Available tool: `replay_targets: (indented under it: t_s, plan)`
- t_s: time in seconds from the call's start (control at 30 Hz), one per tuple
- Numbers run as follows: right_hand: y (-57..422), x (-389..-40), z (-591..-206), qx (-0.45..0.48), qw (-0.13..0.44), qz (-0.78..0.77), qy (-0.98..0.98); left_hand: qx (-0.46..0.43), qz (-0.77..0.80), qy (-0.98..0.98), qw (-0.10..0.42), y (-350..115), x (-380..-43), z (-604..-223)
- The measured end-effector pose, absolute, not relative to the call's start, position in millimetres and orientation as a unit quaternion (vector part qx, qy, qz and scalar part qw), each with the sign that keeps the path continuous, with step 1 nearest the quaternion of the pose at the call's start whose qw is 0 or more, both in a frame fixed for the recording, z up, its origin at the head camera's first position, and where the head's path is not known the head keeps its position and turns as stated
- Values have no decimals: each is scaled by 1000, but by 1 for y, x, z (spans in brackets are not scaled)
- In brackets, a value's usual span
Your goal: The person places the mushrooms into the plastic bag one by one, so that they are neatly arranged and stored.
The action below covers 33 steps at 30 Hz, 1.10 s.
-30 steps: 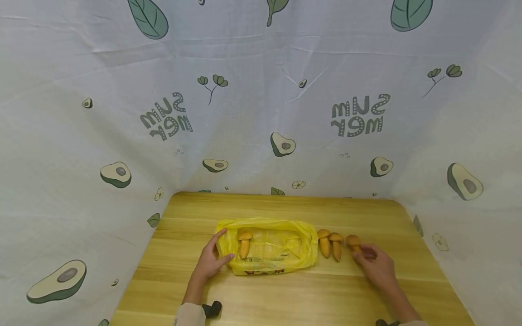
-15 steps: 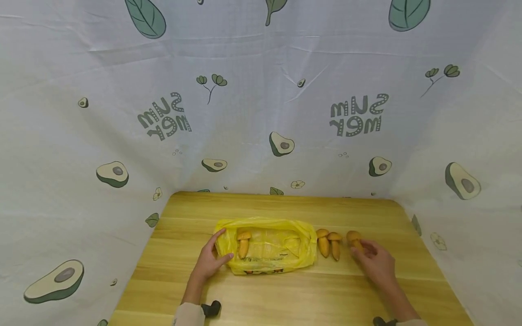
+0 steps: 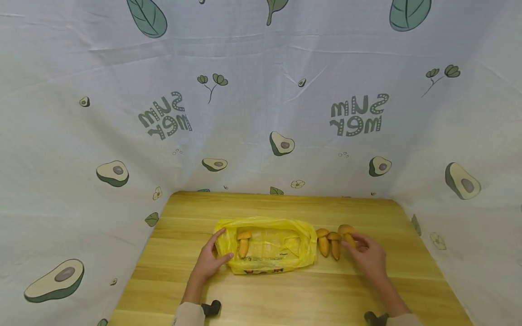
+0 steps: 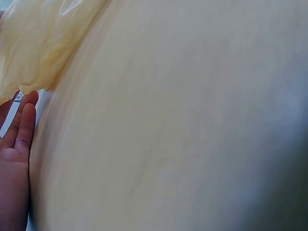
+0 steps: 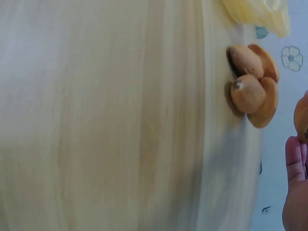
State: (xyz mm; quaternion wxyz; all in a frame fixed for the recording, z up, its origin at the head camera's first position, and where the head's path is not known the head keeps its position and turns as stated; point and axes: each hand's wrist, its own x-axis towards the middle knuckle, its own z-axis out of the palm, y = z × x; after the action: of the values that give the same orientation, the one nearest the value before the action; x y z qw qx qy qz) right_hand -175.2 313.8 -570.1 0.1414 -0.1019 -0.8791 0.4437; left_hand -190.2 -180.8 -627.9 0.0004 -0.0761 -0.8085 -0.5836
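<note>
A yellow plastic bag (image 3: 265,267) lies on the table with its mouth spread upward. One orange-brown mushroom (image 3: 243,245) is inside, toward its left end. My left hand (image 3: 209,262) rests against the bag's left end, thumb and fingers spread apart over its rim. Two more mushrooms, one nearer the bag (image 3: 323,243) and one beside it (image 3: 335,246), lie just right of the bag. My right hand (image 3: 369,256) pinches another mushroom (image 3: 346,230) by its stem, cap pointing away. In the right wrist view the held mushroom (image 5: 301,118) is partly cut off by the frame.
The wooden table (image 3: 293,299) has its far edge against a hanging cloth (image 3: 244,113) printed with avocados and leaves. This cloth also runs down both sides of the table.
My right hand first drew its mushroom slightly away from the lying pair, then moved it left and farther back, close beside them. My left hand and the bag have stayed in place.
</note>
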Motion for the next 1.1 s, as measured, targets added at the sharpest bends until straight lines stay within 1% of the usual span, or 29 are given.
replay_targets:
  t_s: [0.1, 0.37, 0.87, 1.1]
  plan:
    - [306, -177, -567, -89, 145, 443, -880, -77, -581, -810, -3, -181, -190, -627]
    - [282, -180, -558, -74, 117, 450, -882, -85, -585, -806, 6, -181, -191, -629]
    - [234, -193, -558, -63, 93, 503, -857, -74, -591, -803, 14, -180, -192, -632]
    - [212, -197, -558, -45, 95, 500, -860, -78, -593, -801, 8, -181, -191, -629]
